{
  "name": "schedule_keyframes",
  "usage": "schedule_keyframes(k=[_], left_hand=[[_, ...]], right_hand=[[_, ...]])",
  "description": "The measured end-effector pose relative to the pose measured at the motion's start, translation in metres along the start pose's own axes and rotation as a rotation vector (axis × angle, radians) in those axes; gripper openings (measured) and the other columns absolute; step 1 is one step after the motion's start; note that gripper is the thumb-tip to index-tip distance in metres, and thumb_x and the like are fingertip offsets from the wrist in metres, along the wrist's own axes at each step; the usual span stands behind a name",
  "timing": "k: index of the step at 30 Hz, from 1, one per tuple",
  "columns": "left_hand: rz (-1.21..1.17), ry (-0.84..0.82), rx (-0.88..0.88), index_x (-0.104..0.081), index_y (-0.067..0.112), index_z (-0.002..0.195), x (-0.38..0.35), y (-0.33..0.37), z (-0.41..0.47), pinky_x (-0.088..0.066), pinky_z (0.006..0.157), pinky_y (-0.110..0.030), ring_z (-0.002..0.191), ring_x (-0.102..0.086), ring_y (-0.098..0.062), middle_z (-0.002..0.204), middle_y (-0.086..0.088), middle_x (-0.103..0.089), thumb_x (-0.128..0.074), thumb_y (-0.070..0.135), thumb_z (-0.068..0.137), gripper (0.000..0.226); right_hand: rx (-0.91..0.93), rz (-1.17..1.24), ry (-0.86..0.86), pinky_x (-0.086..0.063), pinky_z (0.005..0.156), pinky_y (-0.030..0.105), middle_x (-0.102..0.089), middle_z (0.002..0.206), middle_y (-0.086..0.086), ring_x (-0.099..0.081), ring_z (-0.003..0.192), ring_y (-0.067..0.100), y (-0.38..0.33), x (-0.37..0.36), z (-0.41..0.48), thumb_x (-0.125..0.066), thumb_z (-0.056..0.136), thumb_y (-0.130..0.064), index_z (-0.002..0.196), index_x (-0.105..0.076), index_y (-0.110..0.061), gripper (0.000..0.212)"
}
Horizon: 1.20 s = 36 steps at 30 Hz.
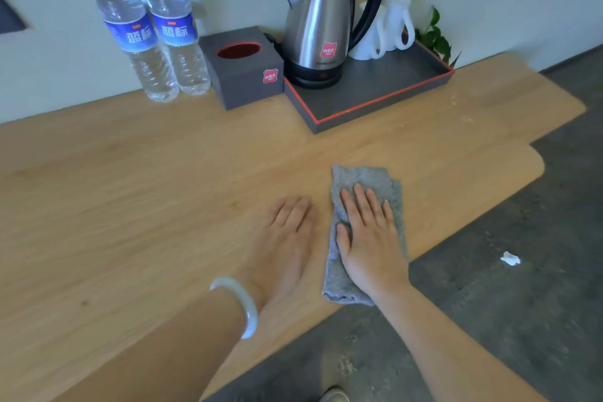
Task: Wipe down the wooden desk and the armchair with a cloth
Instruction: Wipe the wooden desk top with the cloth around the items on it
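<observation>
Head view: A person wipes a wooden table (pixel 130 206) with a grey cloth (pixel 367 179) in front of the dark tray (pixel 375 106) that stands by the wall. The right hand (pixel 368 235) lies flat on the cloth, fingers straight and spread, pressing it to the wood in front of the tray, close to the table's near edge. The left hand (pixel 284 238), a pale bangle (pixel 246 307) at its wrist, rests open and flat on bare wood just left of the cloth and holds nothing.

On the tray stand a steel kettle (pixel 319 26) and white mugs (pixel 391 23). A grey tissue box (pixel 244 75) sits just beside the tray's left side, and two water bottles (pixel 130 33) stand further left.

Pale specks (pixel 453 101) dot the wood to the right of the tray, which suggests that end has not been wiped. The wood shows no damp streaks, so how much of the top is done cannot be told. The job looks to be at an early or middle stage. The strip in front of the tray is in hand, the wood around the tray, box and bottles appears to be left, and the armchair, out of view, has yet to follow.

A white scrap (pixel 510 258) lies on the grey floor (pixel 522 206), right of the tray.
</observation>
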State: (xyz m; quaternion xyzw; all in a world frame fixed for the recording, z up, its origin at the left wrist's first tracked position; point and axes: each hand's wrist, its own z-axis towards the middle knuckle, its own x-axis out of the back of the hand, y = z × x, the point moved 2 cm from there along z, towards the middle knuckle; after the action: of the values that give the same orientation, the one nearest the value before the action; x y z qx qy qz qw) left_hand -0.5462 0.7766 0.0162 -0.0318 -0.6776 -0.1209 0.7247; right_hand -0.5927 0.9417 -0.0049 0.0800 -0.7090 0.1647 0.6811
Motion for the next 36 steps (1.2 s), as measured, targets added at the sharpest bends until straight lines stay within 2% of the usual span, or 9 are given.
schedule_keyframes(k=[3,5,9,15,19,23,27,30,36], left_hand=[[0.033,-0.054,0.119,-0.006,0.010,0.154,-0.014,0.002,0.031,0.002,0.121,-0.042,0.150,0.002,-0.023,0.163,-0.008,-0.003,-0.014,0.035,0.101,0.060],[0.039,-0.059,0.174,0.002,0.013,0.154,-0.022,0.000,0.035,0.004,0.121,-0.042,0.149,0.010,-0.021,0.163,-0.005,0.004,-0.005,0.038,0.100,0.060],[0.012,-0.061,0.169,-0.001,0.015,0.155,-0.019,0.001,0.033,0.002,0.121,-0.042,0.149,0.007,-0.020,0.163,-0.004,0.002,-0.010,0.037,0.101,0.059],[-0.017,-0.074,0.193,-0.001,0.017,0.155,-0.017,0.002,0.034,0.005,0.121,-0.039,0.149,0.009,-0.018,0.163,-0.001,0.005,-0.013,0.035,0.101,0.058],[0.003,-0.093,0.187,0.003,0.014,0.154,-0.020,0.001,0.035,0.003,0.121,-0.040,0.149,0.012,-0.018,0.163,-0.003,0.007,-0.013,0.031,0.100,0.059],[-0.007,-0.103,0.193,-0.002,0.014,0.155,-0.018,0.001,0.035,-0.001,0.122,-0.040,0.149,0.009,-0.018,0.163,-0.002,0.003,-0.010,0.034,0.099,0.059],[-0.013,-0.103,0.213,-0.011,0.017,0.155,-0.015,0.002,0.036,-0.005,0.121,-0.039,0.150,0.000,-0.017,0.162,-0.001,-0.006,-0.011,0.035,0.098,0.060],[-0.004,-0.110,0.223,-0.005,0.019,0.155,-0.016,0.001,0.036,-0.002,0.121,-0.039,0.149,0.003,-0.016,0.163,0.001,-0.002,-0.009,0.037,0.099,0.059],[0.013,-0.129,0.209,-0.013,0.012,0.154,-0.015,0.004,0.036,-0.010,0.121,-0.043,0.149,0.000,-0.019,0.162,-0.005,-0.006,-0.011,0.032,0.097,0.060]], right_hand=[[0.017,0.017,0.001,0.000,0.122,0.041,0.001,0.164,-0.003,0.007,0.150,0.013,0.001,-0.003,0.000,-0.011,0.098,-0.045,0.156,-0.006,-0.027,0.061],[0.042,0.021,0.011,0.000,0.122,0.041,0.002,0.164,-0.002,0.008,0.150,0.014,0.003,-0.007,0.001,-0.014,0.099,-0.045,0.156,-0.006,-0.026,0.060],[0.268,-0.028,-0.032,-0.006,0.122,0.041,-0.002,0.164,-0.003,0.003,0.151,0.013,0.037,0.000,0.010,-0.020,0.101,-0.044,0.156,-0.010,-0.024,0.060],[-0.226,-0.049,0.015,-0.004,0.122,0.046,0.001,0.164,0.006,0.002,0.151,0.022,0.047,0.009,0.030,-0.006,0.095,-0.043,0.156,-0.003,-0.017,0.066],[0.096,0.034,0.013,-0.010,0.119,0.050,-0.007,0.163,0.009,0.000,0.151,0.025,-0.020,-0.008,-0.010,-0.022,0.099,-0.042,0.155,-0.015,-0.013,0.063],[0.409,-0.019,-0.031,-0.011,0.121,0.044,-0.005,0.164,0.001,-0.001,0.151,0.016,0.027,0.000,0.001,-0.017,0.104,-0.046,0.155,-0.013,-0.018,0.059],[0.068,-0.059,-0.061,-0.005,0.122,0.042,0.002,0.164,0.000,0.008,0.150,0.014,0.101,0.016,0.061,-0.010,0.101,-0.044,0.156,-0.004,-0.021,0.060],[-0.123,-0.041,0.014,-0.007,0.121,0.048,-0.004,0.163,0.009,-0.001,0.151,0.023,0.076,0.012,0.061,-0.015,0.100,-0.038,0.156,-0.010,-0.013,0.062],[0.328,0.036,-0.040,-0.010,0.120,0.047,-0.008,0.164,0.007,0.000,0.151,0.022,-0.009,-0.007,0.007,-0.022,0.102,-0.041,0.155,-0.016,-0.012,0.061]])
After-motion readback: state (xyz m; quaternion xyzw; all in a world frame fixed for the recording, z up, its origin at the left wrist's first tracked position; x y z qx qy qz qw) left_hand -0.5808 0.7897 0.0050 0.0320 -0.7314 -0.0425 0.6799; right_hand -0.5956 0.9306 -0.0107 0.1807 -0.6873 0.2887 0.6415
